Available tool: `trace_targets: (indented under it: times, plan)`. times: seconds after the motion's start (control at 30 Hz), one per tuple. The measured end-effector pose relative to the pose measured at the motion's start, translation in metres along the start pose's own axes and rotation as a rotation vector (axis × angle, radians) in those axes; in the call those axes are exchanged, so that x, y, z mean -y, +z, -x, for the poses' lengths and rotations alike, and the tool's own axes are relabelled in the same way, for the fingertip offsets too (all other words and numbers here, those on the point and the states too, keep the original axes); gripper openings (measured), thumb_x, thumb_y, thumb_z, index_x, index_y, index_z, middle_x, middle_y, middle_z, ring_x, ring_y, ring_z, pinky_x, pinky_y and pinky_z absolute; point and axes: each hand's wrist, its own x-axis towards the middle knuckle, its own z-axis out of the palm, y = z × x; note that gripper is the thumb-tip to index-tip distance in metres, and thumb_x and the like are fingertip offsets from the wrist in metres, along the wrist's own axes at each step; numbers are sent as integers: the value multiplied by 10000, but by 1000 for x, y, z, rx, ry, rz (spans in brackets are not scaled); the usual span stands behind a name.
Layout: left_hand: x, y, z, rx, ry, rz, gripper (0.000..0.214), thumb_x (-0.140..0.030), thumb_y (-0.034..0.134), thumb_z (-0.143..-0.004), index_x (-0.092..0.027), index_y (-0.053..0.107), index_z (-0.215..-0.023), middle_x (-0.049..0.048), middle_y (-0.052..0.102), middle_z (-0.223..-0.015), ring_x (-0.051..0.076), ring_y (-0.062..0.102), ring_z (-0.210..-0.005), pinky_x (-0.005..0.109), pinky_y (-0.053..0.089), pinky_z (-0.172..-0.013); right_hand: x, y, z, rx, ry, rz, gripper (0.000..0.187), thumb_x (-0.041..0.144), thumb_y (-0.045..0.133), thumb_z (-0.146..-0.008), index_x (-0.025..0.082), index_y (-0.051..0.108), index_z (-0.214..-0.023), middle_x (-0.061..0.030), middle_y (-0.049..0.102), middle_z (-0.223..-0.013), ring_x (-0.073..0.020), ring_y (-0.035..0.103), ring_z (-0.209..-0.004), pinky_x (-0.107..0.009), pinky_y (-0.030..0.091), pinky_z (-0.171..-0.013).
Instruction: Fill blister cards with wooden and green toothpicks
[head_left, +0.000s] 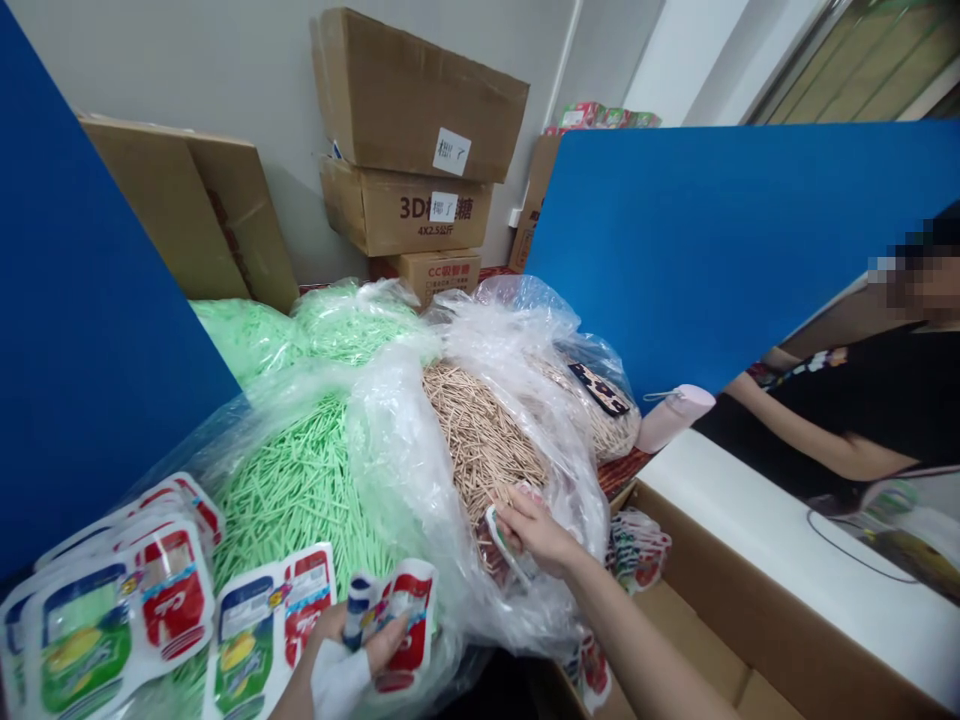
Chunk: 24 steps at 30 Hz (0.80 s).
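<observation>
My left hand [352, 650], with a white wrap on one finger, is closed on a small printed packet [397, 620] at the bottom centre. My right hand [536, 530] reaches into a clear plastic bag of brown sticks [480, 430]. Its fingers pinch a small white cup-shaped packet [501, 535] at the edge of the stick pile. A clear bag of green sticks [300, 480] lies just left of the brown ones. More printed packets [112, 610] are stacked at the lower left.
Blue divider panels stand on the left [82, 330] and right [720, 230]. Cardboard boxes [412, 150] are stacked against the back wall. An open carton [720, 610] with more packets lies at the lower right. Another person [847, 410] sits beyond the right divider, near a pink bottle [675, 415].
</observation>
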Motion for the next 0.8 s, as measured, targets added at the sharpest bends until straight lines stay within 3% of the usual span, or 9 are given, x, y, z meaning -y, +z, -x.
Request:
trace_targets:
  times: [0.07,0.17,0.27,0.4,0.6,0.8]
  plan:
    - [2,-1,0,8,22,-19,386,-515,657,-674,-131,665,-638,39,655,-541,222,630,-557,295,524,-531,0,-5,1,8,22,95,339,346,328,-968,166,461,-1223,-88,666,-907,-211,626,-815,-303,443,-708]
    - [3,-2,1,12,-12,18,426,-548,643,-681,-123,671,-673,52,677,-560,232,644,-565,296,523,-521,1,-12,1,24,61,223,237,264,444,-903,125,576,-1042,-123,670,-848,-256,616,-840,-343,407,-765]
    - [2,-3,3,23,-20,30,444,-555,656,-668,-113,684,-692,79,703,-590,253,664,-598,296,525,-527,1,-20,1,12,63,282,194,253,428,-910,142,588,-906,-119,666,-862,-246,600,-864,-335,385,-790]
    - [-3,-4,5,20,-35,39,387,-518,686,-650,-131,684,-669,69,710,-594,248,667,-589,288,535,-535,3,-24,-5,-28,65,292,259,271,303,-974,172,537,-1022,-83,663,-968,-193,599,-904,-285,390,-782]
    - [-15,-3,9,-13,-29,8,342,-462,710,-641,-122,677,-637,69,718,-576,265,674,-592,290,537,-526,13,6,-19,-11,187,347,263,297,364,-954,144,539,-1076,-118,712,-886,-235,662,-847,-292,407,-704]
    - [-21,-1,13,-33,-63,80,344,-465,725,-620,-124,691,-642,76,729,-581,275,672,-584,313,540,-527,18,28,-27,-29,274,371,295,256,364,-936,107,532,-1127,-180,714,-970,-277,672,-908,-319,428,-717]
